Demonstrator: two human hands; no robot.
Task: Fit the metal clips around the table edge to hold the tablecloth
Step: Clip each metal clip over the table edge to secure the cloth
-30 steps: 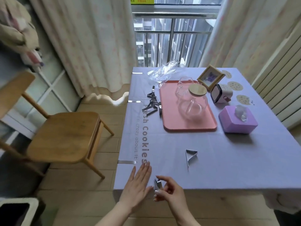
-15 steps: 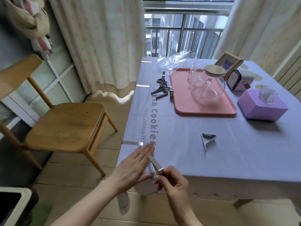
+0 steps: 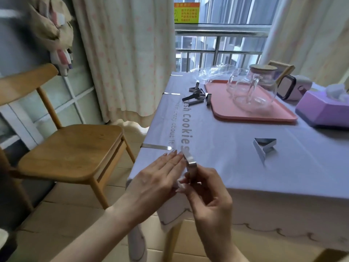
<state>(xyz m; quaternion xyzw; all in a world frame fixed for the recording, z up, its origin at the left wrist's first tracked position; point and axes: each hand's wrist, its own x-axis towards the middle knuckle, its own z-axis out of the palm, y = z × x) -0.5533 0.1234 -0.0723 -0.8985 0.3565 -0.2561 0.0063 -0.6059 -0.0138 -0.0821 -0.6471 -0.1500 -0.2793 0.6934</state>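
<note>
A shiny bent steel clip (image 3: 190, 163) is pinched between the thumb and curled fingers of the right hand (image 3: 207, 193) at the near left corner of the table, with its upper end raised over the lilac tablecloth (image 3: 226, 154). The left hand (image 3: 160, 178) is laid flat on the cloth at that corner, fingers straight and together, just beside the clip. Three flat metal clips are seen seated on the left table edge: a near one (image 3: 156, 147), a middle one (image 3: 171, 93) and a far one (image 3: 176, 75). A loose triangular metal clip (image 3: 263, 148) is left on the cloth to the right, well apart from the hands. A heap of grey metal clips (image 3: 198, 95) is piled just beside a salmon-pink plastic tray (image 3: 264, 115), on which a clear glass jug with a round wooden lid (image 3: 255, 91) is stood. A crumpled clear plastic bag (image 3: 211, 71) is seen behind the tray, and a purple tissue box (image 3: 321, 112) to its right. A wooden chair (image 3: 69, 146) is placed by the left edge, before a cream patterned curtain (image 3: 128, 53). On the cloth "cookies" and, smaller, "crazy about it" can be read. A yellow and orange window sign (image 3: 187, 13) is printed too small to be read.
</note>
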